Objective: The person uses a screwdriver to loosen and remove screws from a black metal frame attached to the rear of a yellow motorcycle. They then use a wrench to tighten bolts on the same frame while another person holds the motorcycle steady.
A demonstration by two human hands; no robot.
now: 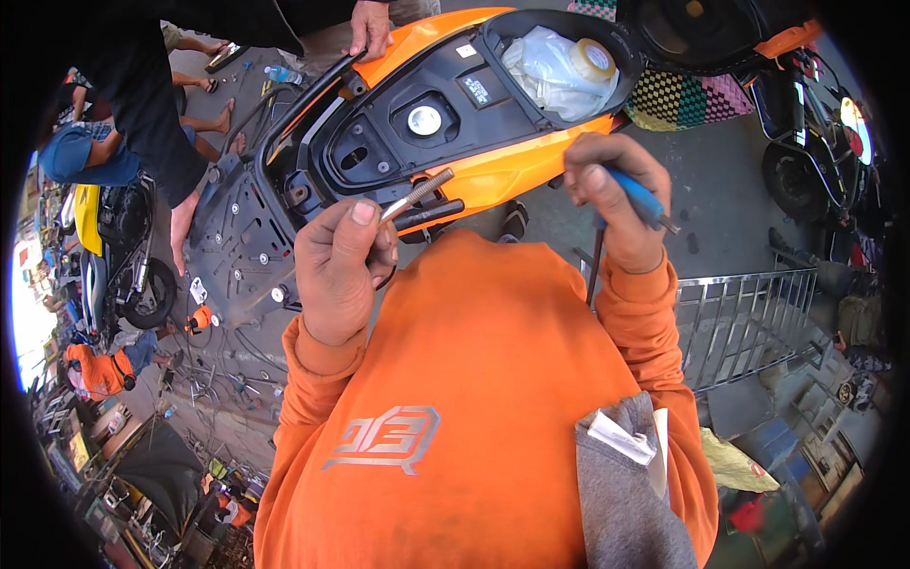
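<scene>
Between the thumb and fingers of my left hand (339, 266), a long bolt (418, 194) points up and to the right, its threaded end outermost. My right hand (621, 185) is closed around a blue-handled tool (637, 197) with a short metal tip. A dark thin rod (595, 264) hangs below that hand; I cannot tell whether it belongs to the tool. Both hands are raised in front of an orange motor scooter (526, 171) with its under-seat compartment exposed. Neither hand visibly touches the scooter.
Another person's hand (371, 28) rests on the scooter's rear end. A plastic bag (545, 71) lies in the compartment. A black plate with bolts (232, 223) is at left, a metal rack (744, 327) at right. Parked motorcycles (123, 213) and seated people surround the area.
</scene>
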